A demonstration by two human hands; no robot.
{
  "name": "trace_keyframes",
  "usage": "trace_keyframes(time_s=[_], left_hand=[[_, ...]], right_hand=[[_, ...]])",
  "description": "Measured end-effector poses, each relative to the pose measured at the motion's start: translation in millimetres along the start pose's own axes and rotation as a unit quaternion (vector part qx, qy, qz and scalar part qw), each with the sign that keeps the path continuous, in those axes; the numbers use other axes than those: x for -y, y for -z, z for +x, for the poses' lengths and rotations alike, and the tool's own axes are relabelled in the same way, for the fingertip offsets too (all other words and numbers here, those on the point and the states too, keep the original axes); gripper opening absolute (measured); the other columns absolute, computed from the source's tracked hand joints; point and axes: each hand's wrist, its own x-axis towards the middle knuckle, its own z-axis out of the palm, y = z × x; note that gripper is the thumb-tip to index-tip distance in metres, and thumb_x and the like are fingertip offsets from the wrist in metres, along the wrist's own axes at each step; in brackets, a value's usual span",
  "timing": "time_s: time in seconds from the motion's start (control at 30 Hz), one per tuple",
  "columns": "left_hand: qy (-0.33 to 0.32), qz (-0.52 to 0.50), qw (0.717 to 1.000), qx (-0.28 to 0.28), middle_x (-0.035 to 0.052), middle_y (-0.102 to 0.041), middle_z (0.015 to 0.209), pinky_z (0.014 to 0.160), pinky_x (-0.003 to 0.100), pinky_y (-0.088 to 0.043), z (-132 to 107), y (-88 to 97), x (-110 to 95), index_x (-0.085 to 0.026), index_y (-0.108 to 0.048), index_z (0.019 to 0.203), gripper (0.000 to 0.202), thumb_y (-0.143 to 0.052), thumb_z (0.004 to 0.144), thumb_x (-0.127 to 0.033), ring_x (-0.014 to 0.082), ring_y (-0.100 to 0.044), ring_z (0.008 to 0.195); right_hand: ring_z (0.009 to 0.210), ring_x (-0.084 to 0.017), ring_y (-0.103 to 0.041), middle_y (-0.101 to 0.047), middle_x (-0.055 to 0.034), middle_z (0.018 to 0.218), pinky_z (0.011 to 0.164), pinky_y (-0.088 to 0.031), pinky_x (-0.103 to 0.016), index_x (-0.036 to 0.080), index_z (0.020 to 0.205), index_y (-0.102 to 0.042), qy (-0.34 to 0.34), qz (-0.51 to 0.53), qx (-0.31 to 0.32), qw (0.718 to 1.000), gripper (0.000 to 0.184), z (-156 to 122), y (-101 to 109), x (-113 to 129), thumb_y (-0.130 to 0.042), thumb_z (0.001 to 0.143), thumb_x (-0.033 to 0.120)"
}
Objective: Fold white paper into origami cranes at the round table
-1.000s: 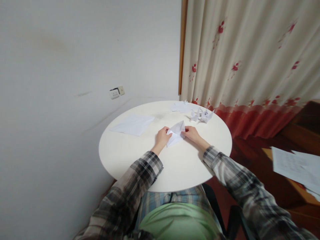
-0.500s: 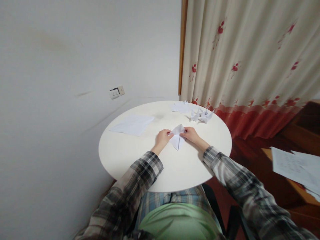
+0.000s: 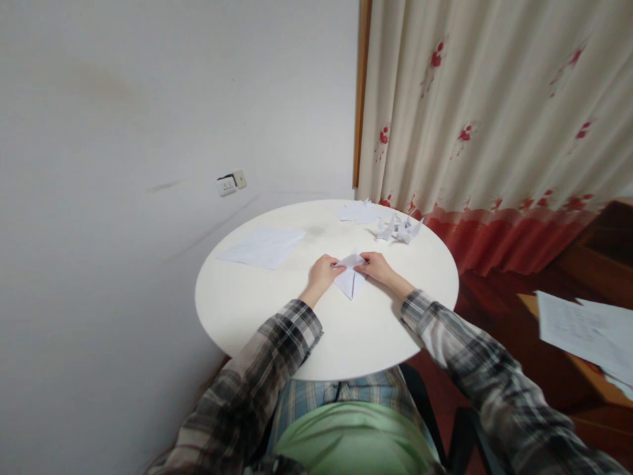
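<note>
A small sheet of white folded paper [image 3: 351, 282] rests on the round white table [image 3: 306, 336], its point toward me and a slit down its lower half. My left hand [image 3: 324, 272] pinches its left edge between thumb and fingers. On the opposite edge my right hand [image 3: 376, 265] has the same kind of pinch. Between the hands the upper flap stands partly raised. Some fingertips are hidden behind the paper.
Folded paper cranes [image 3: 400, 228] stand at the table's back right. White paper sheets [image 3: 359, 211] lie behind them, and a larger white sheet [image 3: 264, 247] lies at the left. A wall socket [image 3: 226, 186] and a flowered curtain [image 3: 475, 119] are beyond the table.
The paper's upper flap has tipped lower toward me, its top looking narrower and flatter. Both hands keep their pinch and have barely shifted.
</note>
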Motion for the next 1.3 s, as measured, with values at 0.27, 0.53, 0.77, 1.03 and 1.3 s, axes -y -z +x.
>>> trace_keyframes(time_s=[0.27, 0.53, 0.77, 1.03, 1.3], left_hand=[[-0.029, 0.027, 0.999, 0.015, 0.0043, -0.063, 0.082, 0.071, 0.024, -0.041, 1.7, -1.1, -0.1, -0.016, -0.067, 0.080, 0.019, -0.063, 0.071, -0.033, 0.0156, -0.057, 0.078], [-0.030, 0.043, 0.998, 0.021, 0.0072, -0.064, 0.089, 0.073, 0.024, -0.041, 0.6, 0.8, -2.2, -0.014, -0.066, 0.088, 0.024, -0.059, 0.074, -0.033, 0.0173, -0.058, 0.084], [-0.028, 0.029, 0.999, 0.019, 0.0064, -0.065, 0.087, 0.070, 0.023, -0.040, 1.3, -0.5, -0.7, -0.014, -0.066, 0.086, 0.022, -0.058, 0.075, -0.032, 0.0159, -0.058, 0.080], [-0.020, 0.023, 0.999, 0.025, 0.0061, -0.064, 0.088, 0.073, 0.024, -0.041, -0.4, 1.4, -3.1, -0.015, -0.065, 0.087, 0.021, -0.057, 0.076, -0.031, 0.0166, -0.058, 0.083], [-0.009, 0.025, 1.000, 0.012, 0.0068, -0.063, 0.097, 0.079, 0.026, -0.041, -1.3, 2.9, -5.4, -0.016, -0.061, 0.095, 0.024, -0.058, 0.075, -0.028, 0.0176, -0.056, 0.089]], right_hand=[[0.055, -0.008, -0.040, -0.054, 0.0026, 0.059, 0.052, -0.027, -0.019, 0.011, 0.071, -0.063, 0.001, 0.021, 0.017, 1.000, 0.017, 0.0, -0.4, 1.5, -0.060, 0.066, 0.027], [0.054, -0.009, -0.040, -0.053, 0.0024, 0.060, 0.053, -0.030, -0.020, 0.010, 0.074, -0.064, 0.001, 0.033, 0.018, 0.999, 0.020, 0.3, -1.4, 0.0, -0.060, 0.066, 0.028], [0.055, -0.009, -0.041, -0.054, 0.0025, 0.060, 0.053, -0.030, -0.020, 0.010, 0.074, -0.063, -0.003, 0.034, 0.018, 0.999, 0.020, -0.1, -0.7, 1.3, -0.059, 0.066, 0.028], [0.055, -0.009, -0.041, -0.053, 0.0023, 0.060, 0.053, -0.030, -0.019, 0.010, 0.073, -0.062, -0.002, 0.027, 0.016, 1.000, 0.018, -0.4, -0.2, 2.4, -0.060, 0.066, 0.027], [0.055, -0.009, -0.041, -0.055, 0.0016, 0.061, 0.054, -0.031, -0.020, 0.011, 0.074, -0.063, -0.007, 0.025, 0.002, 1.000, 0.019, 0.2, -1.4, 0.5, -0.059, 0.067, 0.028]])
